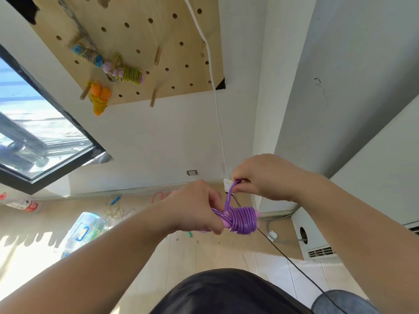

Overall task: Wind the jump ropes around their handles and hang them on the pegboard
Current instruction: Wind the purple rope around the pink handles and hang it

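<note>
Two hands are working in front of the body on one purple rope [243, 219] - nearly all of it is already wound. The left hand [195, 207] is gripping the pink handles [257, 214] from above, fingers curled round them, forearm coming in from the lower left. The coil is sitting tight on the handles just to the right of that hand, with a pink tip showing past it. The right hand [265, 177] is pinching the last loop [229, 196] between thumb and fingertips and holding it taut above the coil, wrist bent down.

The cord is looking glossy and plastic, so it is probably light, springy and a little slick; the turns are likely waiting to loosen if the tension drops. The handles are the stiff part and the safe place to grip. The loop is soft enough to slip over a peg, so that is where the fingers should be taking it for hanging, with the other hand steadying the coil.

Lower and farther off, loose ropes [115, 209] are lying on the floor near the wall, unwound. Farthest, the pegboard [140, 30] is hanging on the wall with three wound bundles [127, 72] on its pegs - a bare peg [153, 98] is sticking out at its lower edge, well apart from the hands.
</note>
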